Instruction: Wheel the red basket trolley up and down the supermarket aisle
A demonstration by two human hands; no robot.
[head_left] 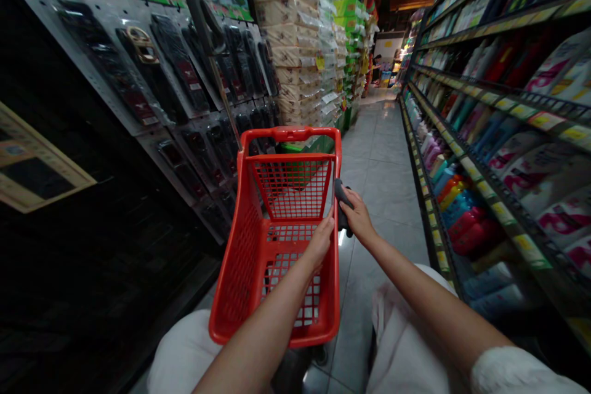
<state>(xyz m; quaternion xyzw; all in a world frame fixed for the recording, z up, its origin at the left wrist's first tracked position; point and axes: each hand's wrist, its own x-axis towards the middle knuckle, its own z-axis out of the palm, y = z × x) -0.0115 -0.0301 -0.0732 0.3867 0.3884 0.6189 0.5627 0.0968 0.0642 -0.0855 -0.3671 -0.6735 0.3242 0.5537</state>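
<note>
A red plastic shopping basket cart (233,271) with a grid floor and sides stands between my knees. My left hand (321,241) is inside it, fingers stretched out along the inner face of its right wall. Just outside that wall, my right hand (357,212) is closed around a dark grey handle-like piece (342,206), partly covered by my fingers. From the cart's left side a thin metal pole (225,95) rises at a slant, with a dark grey loop handle (203,18) near its upper part. Nothing lies inside the cart.
Packaged belts (178,58) hang on a panel at left. Beyond the cart rise stacked wrapped packs (295,43) and green boxes (351,24). Shelves (501,104) of bottles and bags line the right. A grey tiled aisle (381,154) runs ahead, with a person far off.
</note>
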